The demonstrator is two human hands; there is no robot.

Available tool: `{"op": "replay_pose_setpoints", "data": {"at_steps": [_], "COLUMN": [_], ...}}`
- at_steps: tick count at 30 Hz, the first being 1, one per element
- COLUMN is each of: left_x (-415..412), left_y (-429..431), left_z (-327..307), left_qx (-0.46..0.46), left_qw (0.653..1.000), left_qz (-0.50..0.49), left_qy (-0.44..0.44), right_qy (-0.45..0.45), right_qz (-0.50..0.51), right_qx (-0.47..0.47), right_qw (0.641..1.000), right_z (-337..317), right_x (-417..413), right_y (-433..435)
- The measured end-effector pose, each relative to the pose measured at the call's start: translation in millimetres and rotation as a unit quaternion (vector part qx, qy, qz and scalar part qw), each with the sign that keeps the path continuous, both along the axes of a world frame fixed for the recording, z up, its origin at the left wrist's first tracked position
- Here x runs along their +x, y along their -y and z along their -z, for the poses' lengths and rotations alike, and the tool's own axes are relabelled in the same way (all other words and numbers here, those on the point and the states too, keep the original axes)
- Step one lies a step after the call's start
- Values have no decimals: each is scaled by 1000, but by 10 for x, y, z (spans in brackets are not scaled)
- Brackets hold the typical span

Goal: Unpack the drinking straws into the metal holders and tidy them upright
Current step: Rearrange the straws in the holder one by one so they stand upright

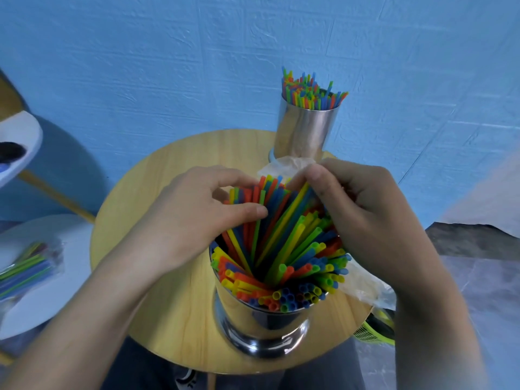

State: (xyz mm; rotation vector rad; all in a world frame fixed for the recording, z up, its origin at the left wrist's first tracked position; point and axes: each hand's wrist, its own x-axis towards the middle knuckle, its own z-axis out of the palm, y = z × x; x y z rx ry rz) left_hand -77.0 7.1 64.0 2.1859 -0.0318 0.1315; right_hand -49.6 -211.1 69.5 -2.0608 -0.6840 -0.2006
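Observation:
A shiny metal holder [259,325] stands at the near edge of the round wooden table [168,319], packed with coloured straws [284,243] that lean and fan out toward the far side. My left hand [191,218] curls round the far left tips of this bunch. My right hand [365,209] pinches the far right tips between thumb and fingers. A second metal holder [305,130] stands at the table's far edge, filled with upright straws [311,91].
Crumpled clear plastic wrap lies behind the hands [281,164] and under my right wrist [365,288]. A white stool [56,277] at left carries a packet of straws [25,268]. A blue wall stands close behind the table. A green object [377,327] sits below the table's right edge.

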Motion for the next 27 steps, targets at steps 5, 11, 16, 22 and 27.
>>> {"op": "replay_pose_setpoints", "data": {"at_steps": [5,11,16,22,27], "left_x": [2,-23,-1,56,80], "left_y": [45,54,53,4,-48], "left_z": [14,-23,-82,-223,-295], "left_qx": [-49,-76,-121,-279,-408], "left_qw": [998,994,986,943,882], "left_qz": [3,5,22,4,-50], "left_qy": [48,76,115,181,230], "right_qy": [-25,-13,-12,-11,-2], "right_qz": [-13,4,13,3,-9], "right_qx": [31,79,83,80,49], "right_qw": [999,997,996,997,999], "right_z": [-15,-9,-24,6,4], "right_x": [0,-15,-26,-27,-42], "right_y": [4,-20,-18,-19,25]}}
